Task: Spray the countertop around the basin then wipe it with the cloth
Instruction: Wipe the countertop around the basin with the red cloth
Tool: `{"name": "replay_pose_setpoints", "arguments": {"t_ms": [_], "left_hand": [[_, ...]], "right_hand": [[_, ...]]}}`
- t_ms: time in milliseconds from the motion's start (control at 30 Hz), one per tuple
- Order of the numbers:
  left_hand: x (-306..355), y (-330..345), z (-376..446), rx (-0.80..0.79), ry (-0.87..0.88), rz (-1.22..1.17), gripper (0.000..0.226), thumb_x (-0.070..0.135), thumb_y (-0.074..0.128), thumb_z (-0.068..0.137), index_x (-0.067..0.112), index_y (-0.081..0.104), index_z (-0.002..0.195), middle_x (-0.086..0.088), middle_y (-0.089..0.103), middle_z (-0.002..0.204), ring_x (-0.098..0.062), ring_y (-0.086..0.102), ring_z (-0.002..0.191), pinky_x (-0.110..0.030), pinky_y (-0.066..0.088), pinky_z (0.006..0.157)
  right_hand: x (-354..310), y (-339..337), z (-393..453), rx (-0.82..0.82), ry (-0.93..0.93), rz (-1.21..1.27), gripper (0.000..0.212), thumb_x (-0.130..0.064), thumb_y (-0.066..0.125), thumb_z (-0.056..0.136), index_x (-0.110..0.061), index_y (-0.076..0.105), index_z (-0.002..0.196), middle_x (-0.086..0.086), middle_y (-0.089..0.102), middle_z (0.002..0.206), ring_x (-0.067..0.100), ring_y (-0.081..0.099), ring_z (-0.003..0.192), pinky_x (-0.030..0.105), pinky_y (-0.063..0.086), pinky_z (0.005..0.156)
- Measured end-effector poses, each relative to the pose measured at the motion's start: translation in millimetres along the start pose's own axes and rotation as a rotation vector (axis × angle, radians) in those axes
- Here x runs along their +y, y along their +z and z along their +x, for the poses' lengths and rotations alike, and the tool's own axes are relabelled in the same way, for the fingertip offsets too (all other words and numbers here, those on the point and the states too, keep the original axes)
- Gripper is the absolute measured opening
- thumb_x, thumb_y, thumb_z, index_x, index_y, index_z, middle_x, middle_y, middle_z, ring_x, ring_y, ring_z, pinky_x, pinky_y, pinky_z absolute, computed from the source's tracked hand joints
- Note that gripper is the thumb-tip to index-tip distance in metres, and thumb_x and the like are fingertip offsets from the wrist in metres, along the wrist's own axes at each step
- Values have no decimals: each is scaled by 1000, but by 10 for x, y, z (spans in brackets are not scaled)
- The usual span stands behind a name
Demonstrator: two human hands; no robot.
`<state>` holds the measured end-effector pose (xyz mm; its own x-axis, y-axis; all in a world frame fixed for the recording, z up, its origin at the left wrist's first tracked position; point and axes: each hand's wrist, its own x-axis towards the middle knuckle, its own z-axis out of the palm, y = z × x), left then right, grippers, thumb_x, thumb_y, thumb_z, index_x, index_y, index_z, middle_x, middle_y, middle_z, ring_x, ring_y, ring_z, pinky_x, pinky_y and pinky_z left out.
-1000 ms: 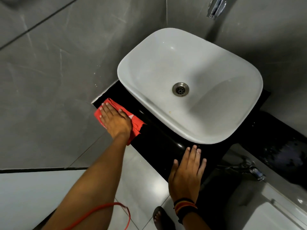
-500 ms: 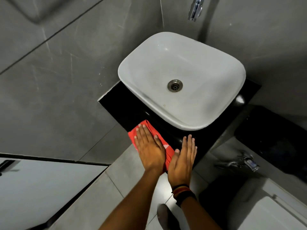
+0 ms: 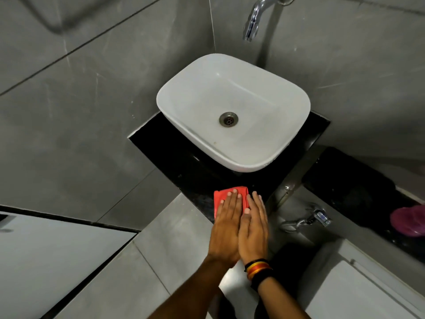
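Observation:
A white basin [image 3: 171, 116] stands on a glossy black countertop [image 3: 179, 162] set in a corner of grey tiled walls. A red cloth [image 3: 226, 194] lies on the countertop's front edge, in front of the basin. My left hand [image 3: 227, 229] presses flat on the cloth, fingers together and pointing at the basin. My right hand [image 3: 254, 229], with a striped wristband, lies flat right beside it, its fingers touching the cloth's right edge and the countertop. No spray bottle is in view.
A chrome tap [image 3: 253, 21] juts from the wall above the basin. Lower right, a small chrome tap [image 3: 308, 218] sticks out over a white toilet tank [image 3: 356, 291]. A black ledge [image 3: 349, 185] carries a pink object [image 3: 409, 221] at the right edge.
My left hand has slid the red cloth from the countertop's left corner along the front edge to the right, ending against my right hand. The view has pulled back and tilted up.

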<state>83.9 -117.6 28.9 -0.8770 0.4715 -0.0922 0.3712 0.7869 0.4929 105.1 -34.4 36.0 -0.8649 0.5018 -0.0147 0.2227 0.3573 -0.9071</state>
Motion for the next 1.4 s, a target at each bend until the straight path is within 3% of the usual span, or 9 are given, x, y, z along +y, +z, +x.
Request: {"name": "replay_pose_setpoints", "arguments": {"t_ms": [67,200,333,500,633,767,1033,1400], "left_hand": [[-169,-99,-102,55,25,-107,61,40,26,115,24,-1,167,6,-8,176,-5,-11,162,-32,-7,133],[-653,-246,-341,80,-47,36,60,36,22,113,18,7,168,0,-2,177,-13,-4,164,-34,-4,133],[-796,-341,-317,81,-63,60,61,32,28,113,17,7,168,-2,0,177,-15,-3,165,-30,-7,132],[-545,-335,-25,36,98,52,59,32,26,113,11,14,167,-7,8,177,-16,2,165,-39,2,134],[-288,-213,252,-3,257,46,58,24,31,112,6,19,166,-10,14,177,-22,6,165,-44,7,134],[-97,-69,524,-31,342,67,59,23,30,111,3,20,165,-12,15,176,-23,6,165,-44,9,134],[-1,182,801,-58,352,57,59,28,22,113,10,11,168,-6,7,179,-22,5,165,-38,1,134],[-21,189,809,-79,324,45,59,31,25,113,13,14,168,-3,9,179,-22,6,165,-36,1,134]], "right_hand": [[-46,100,-15,-85,-52,-44,56,-33,28,104,-10,50,151,2,38,164,20,28,156,45,19,128],[26,273,-47,-211,-240,-565,64,-50,30,105,-15,39,158,6,27,170,27,14,160,54,10,129],[126,290,13,-213,-263,-713,66,-52,36,104,-19,32,161,6,23,171,30,14,160,61,12,126],[200,114,301,-113,-166,-643,58,-38,29,106,-21,33,160,0,24,171,26,9,161,61,7,127],[356,-273,1006,-35,-28,-594,58,-33,31,105,-19,32,161,4,22,172,33,11,160,61,12,126],[515,-605,1870,-47,-29,-570,55,-27,36,110,-16,26,163,7,15,173,38,4,159,60,16,126],[672,-916,2928,48,-70,-535,51,-17,36,111,-6,29,160,15,17,171,40,1,159,45,3,131],[711,-1066,3261,59,-72,-444,49,-20,39,111,-7,36,158,13,21,171,42,4,158,42,9,130]]}}
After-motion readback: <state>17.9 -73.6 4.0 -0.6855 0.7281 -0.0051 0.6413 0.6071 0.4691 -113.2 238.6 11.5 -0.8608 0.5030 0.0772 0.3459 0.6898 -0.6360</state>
